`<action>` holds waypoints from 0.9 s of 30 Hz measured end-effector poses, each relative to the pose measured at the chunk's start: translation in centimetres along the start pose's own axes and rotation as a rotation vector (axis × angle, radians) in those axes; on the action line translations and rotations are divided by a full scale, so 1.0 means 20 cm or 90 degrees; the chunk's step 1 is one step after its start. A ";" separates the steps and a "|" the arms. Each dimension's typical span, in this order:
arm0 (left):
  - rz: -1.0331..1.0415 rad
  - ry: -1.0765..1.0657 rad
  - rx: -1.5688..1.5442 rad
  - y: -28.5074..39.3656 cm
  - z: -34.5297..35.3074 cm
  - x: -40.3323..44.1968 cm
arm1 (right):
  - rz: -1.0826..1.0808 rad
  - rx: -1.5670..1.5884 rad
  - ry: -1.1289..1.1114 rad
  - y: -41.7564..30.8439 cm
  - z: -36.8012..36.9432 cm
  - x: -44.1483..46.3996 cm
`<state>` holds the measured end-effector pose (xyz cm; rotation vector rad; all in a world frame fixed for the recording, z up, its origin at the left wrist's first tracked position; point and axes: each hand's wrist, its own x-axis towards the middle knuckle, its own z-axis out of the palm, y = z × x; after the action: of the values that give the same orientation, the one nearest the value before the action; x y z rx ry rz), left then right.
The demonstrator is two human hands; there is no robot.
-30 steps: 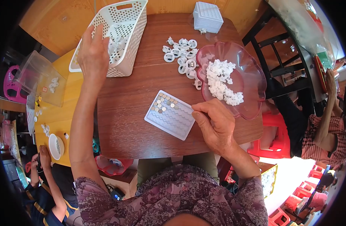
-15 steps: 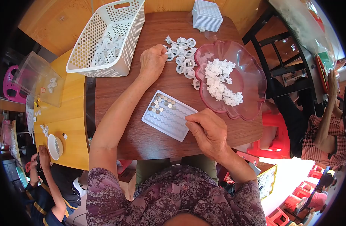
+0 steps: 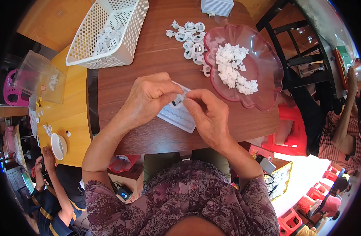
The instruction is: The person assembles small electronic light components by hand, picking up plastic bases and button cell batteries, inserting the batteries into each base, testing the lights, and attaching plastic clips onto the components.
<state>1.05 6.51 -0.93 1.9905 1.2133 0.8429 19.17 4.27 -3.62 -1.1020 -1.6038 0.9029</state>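
Over the tray, my left hand (image 3: 151, 94) pinches a white round plastic part (image 3: 176, 102) with a dark bit inside. My right hand (image 3: 210, 114) meets it from the other side, thumb and forefinger closed at the part's edge; anything small between those fingertips is hidden. Beneath both hands lies a white ridged plastic tray (image 3: 178, 121), its upper portion and the small metal discs there mostly covered. Further back, several similar round white parts (image 3: 188, 35) are spread in a loose cluster beside a pink scalloped bowl (image 3: 263, 72), which contains a heap of small white plastic pieces (image 3: 233, 65).
A white perforated basket (image 3: 121, 51) with white parts stands back left. Stacked trays (image 3: 217, 7) sit at the far edge. On the yellow table (image 3: 76, 124) are a clear bin (image 3: 43, 76) and a white bowl (image 3: 58, 146). Other people sit on both sides.
My left hand has come back from the cluster to the tray with a round white part. My right hand has moved up and left to meet it. The view has shifted slightly.
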 end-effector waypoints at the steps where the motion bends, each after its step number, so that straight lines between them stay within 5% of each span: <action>1: 0.009 0.003 -0.008 0.01 0.01 -0.02 | 0.053 0.027 -0.035 0.00 0.01 -0.01; 9: -0.093 0.069 -0.199 -0.02 0.06 -0.18 | 0.302 0.207 -0.085 -0.03 0.06 -0.08; 14: -0.250 0.247 -0.552 0.05 0.12 -0.34 | 0.431 0.408 -0.050 -0.10 0.06 -0.13; 17: -0.298 0.200 -0.721 0.06 0.18 -0.44 | 0.504 0.458 -0.078 -0.12 0.08 -0.16; 27: -0.287 0.252 -0.898 -0.03 0.24 -0.53 | 0.305 0.256 -0.161 -0.04 0.08 -0.15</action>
<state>0.64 -3.85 -6.07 0.4174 0.7605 1.3273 17.90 1.11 -4.26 -1.1283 -1.2822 1.6581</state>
